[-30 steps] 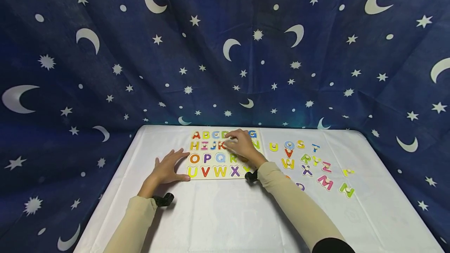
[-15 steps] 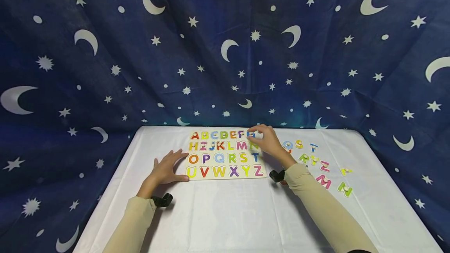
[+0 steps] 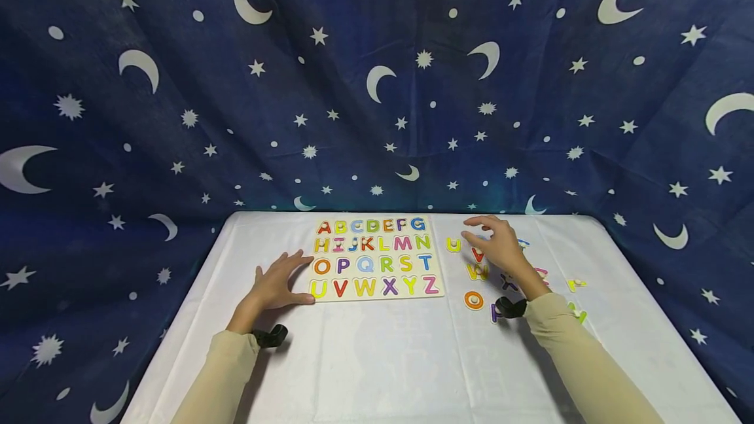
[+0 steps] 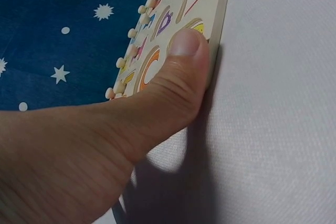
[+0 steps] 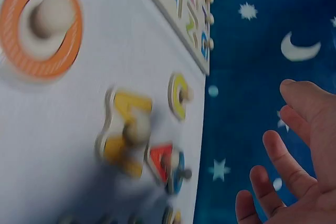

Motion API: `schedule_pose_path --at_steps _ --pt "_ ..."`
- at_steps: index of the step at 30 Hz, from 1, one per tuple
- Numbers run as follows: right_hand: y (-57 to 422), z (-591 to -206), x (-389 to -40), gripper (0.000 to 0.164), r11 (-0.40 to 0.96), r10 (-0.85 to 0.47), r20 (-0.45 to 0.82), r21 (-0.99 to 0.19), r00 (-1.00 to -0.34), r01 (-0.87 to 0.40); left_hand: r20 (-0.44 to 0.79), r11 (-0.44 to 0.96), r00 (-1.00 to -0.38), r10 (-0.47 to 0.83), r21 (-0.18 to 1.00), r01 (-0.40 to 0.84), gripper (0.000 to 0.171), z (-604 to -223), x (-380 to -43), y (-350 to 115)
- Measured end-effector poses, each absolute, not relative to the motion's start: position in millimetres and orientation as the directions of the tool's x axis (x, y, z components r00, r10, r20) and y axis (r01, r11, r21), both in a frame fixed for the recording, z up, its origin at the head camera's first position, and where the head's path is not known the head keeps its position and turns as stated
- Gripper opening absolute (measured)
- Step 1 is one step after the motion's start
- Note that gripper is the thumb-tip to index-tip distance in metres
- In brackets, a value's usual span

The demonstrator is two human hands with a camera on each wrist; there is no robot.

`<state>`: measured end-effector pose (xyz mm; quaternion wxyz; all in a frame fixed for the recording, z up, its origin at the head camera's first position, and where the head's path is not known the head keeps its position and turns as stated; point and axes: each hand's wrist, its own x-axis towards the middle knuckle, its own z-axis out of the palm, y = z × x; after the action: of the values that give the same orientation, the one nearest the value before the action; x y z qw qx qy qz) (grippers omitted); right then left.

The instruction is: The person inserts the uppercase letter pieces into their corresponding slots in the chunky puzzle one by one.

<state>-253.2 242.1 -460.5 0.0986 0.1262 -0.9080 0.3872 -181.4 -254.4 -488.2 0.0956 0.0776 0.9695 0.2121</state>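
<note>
A wooden alphabet puzzle board [image 3: 415,265] lies on the table. Letters in its upper rows carry small knobs. My left hand [image 3: 277,288] rests at the board's left edge, fingers extended and thumb on the near corner. That thumb [image 4: 181,72] presses the corner in the left wrist view. Over the loose letters right of the board, my right hand [image 3: 501,247] hovers with thumb and fingers apart, nothing between them. Near it lie a yellow U [image 3: 453,245], a red V [image 3: 478,255] and a yellow W [image 3: 473,272]. The hand hides some letters.
Nearer the front lie an orange O [image 3: 474,300] and a purple P [image 3: 494,313]. A yellow letter [image 3: 574,285] and a partly hidden green letter lie further right. The white tablecloth [image 3: 377,358] ends at a dark blue star-and-moon curtain [image 3: 330,84] behind.
My right hand has swept rightward from over the board, past the G, to above the loose letters, uncovering the board's right side. The left hand stays at the board's edge.
</note>
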Motion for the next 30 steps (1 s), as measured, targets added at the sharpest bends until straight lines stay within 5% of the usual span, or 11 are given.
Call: schedule_pose_path --at_steps 9,30 --pt "288 -461 -237 0.032 0.721 -0.09 0.319 -0.633 -0.943 -0.283 -0.155 0.896 -0.97 0.185 0.432 0.102 0.101 -490 -181 -256" --pt "381 -471 -189 0.045 0.771 0.118 0.167 -0.636 -0.979 -0.016 -0.14 0.89 -0.97 0.199 0.439 0.12 0.101 -489 -181 -257"
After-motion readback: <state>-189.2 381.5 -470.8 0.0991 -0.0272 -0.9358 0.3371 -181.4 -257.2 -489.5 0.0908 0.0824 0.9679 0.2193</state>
